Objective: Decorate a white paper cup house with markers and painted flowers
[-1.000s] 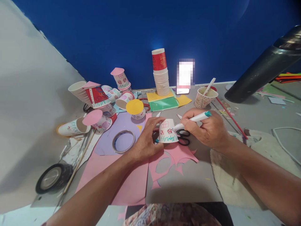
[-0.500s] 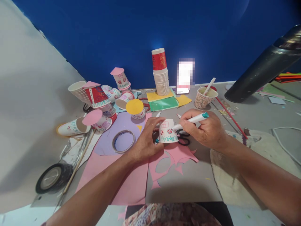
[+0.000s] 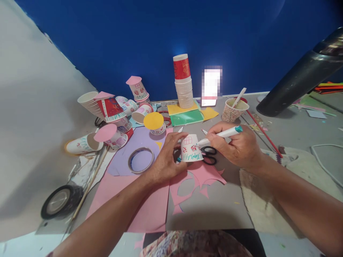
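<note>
Cup: one small paper cup point(image 3: 190, 149), upside down on the surface point(image 3: 227, 210), over pink paper point(image 3: 150, 207), decorated.
Left hand: left hand point(image 3: 166, 160) curled round the cup's left side, fingers touching it.
Right hand: right hand point(image 3: 238, 148) closed on one teal-capped marker point(image 3: 219, 135), tip at the cup's wall.
Scissors: one black-handled pair point(image 3: 209, 155), just behind the cup.
Tape rolls: two; clear ring point(image 3: 141, 160), black roll point(image 3: 61, 201).
Cup stack: one, upright by the blue wall point(image 3: 183, 85).

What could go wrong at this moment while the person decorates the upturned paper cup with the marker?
1. The left hand steadies the light paper cup from one side only; pressure from the marker in the right hand might tip it or smear the drawing.
2. The scissors lie right behind the cup, so the right hand could knock them.
</note>
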Available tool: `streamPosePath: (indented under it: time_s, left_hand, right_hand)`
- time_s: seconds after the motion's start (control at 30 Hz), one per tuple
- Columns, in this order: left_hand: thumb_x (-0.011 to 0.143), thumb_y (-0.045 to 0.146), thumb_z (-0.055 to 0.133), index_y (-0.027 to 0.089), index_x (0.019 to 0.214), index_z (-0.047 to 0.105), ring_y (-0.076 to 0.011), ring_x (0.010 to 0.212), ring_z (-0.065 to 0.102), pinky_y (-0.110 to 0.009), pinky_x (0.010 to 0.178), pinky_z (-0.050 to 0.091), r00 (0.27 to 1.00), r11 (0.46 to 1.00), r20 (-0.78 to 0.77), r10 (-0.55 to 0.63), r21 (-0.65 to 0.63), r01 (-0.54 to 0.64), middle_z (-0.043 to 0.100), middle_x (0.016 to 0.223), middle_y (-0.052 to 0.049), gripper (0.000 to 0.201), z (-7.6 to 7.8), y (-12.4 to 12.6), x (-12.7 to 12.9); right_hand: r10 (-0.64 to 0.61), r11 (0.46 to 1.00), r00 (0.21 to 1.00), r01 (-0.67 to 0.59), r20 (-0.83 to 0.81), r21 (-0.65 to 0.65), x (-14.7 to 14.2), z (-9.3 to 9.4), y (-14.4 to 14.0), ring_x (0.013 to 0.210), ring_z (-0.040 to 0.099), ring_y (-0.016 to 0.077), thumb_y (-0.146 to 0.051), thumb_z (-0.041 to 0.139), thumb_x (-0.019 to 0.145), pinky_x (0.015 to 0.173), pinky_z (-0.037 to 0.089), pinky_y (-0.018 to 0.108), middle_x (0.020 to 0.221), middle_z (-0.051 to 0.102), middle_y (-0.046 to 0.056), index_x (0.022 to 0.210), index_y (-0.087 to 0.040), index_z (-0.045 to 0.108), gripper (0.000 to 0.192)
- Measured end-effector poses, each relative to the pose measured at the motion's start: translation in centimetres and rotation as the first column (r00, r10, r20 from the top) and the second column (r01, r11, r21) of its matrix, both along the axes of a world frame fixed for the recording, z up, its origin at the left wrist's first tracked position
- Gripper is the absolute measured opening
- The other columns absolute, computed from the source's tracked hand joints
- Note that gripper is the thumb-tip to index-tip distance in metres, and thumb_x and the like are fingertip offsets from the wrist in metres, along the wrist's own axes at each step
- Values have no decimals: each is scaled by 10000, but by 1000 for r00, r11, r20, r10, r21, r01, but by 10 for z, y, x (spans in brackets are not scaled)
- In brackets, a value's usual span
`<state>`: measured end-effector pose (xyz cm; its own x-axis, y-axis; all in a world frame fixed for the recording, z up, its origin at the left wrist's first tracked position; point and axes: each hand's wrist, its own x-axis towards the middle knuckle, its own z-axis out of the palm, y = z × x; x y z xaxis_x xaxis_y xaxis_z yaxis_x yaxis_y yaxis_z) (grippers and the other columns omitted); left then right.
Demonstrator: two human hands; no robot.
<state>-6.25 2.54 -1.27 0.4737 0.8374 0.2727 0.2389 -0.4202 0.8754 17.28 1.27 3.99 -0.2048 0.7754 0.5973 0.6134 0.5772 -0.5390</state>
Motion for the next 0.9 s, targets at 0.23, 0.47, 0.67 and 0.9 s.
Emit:
streamPosePath:
  time_s: [0.23, 0.47, 0.67, 0.9]
  left_hand:
    - [773, 269, 861, 306, 1481, 504, -317, 1268, 581, -448, 969, 595, 996, 998, -81, 39, 58, -34, 520, 1395, -111, 794, 2, -1, -3]
    - [751, 215, 845, 260, 1364, 517, -276, 1202, 608, -394, 906, 589, 989, 991, -134, 69, 121, -52, 555, 1345, -99, 696, 3, -1, -2]
    - [733, 191, 837, 274, 1375, 517, -286, 1241, 588, -403, 932, 594, 987, 988, -151, 60, 152, -37, 547, 1358, -100, 722, 2, 0, -4]
    - [737, 211, 856, 258, 1380, 522, -280, 1230, 594, -403, 940, 597, 988, 986, -143, 57, 164, -33, 552, 1341, -106, 726, -1, 0, -4]
  right_hand:
    - [-10, 1000, 999, 11, -31, 15, 0, -1, -3, 549, 603, 128, -229, 624, 947, 548, 464, 257, 682, 734, -18, 776, -237, 699, 187]
    - [70, 995, 996, -73, -49, -68, -6, 2, -5, 553, 617, 140, -277, 630, 953, 540, 459, 271, 695, 753, -1, 776, -239, 710, 197]
    - [107, 993, 993, -109, -52, -50, -8, 2, -5, 505, 565, 107, -244, 633, 945, 506, 416, 242, 640, 718, -21, 780, -216, 711, 184]
    - [128, 989, 991, -130, -41, -63, -9, 1, -5, 511, 564, 102, -243, 633, 944, 516, 421, 231, 646, 717, -29, 783, -216, 708, 180]
